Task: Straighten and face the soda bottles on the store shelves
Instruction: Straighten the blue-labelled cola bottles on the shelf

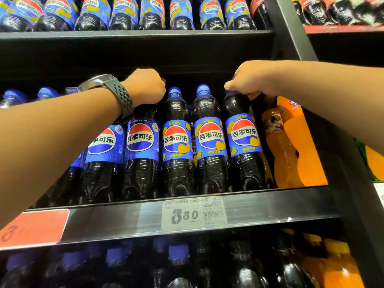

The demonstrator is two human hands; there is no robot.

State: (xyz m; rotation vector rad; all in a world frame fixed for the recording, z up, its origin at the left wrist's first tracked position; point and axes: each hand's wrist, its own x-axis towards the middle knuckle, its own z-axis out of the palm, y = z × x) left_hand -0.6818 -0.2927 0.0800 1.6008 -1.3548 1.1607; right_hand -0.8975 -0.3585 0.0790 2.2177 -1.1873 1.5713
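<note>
- Black store shelving (270, 206) carries rows of dark cola on three levels, with a red tag (35, 227) at the left end of the rail.
- The left hand (145, 88), with a watch (116, 94) on its wrist, is curled over the top of the plain blue-label bottle (141, 142) and hides its cap.
- Two lemon-label bottles (176, 140) stand upright between the hands, logos forward, above a white price tag (193, 214).
- The right hand (249, 80) grips the cap of the end lemon bottle (244, 134), which stands just beside the orange soda (291, 142).
</note>
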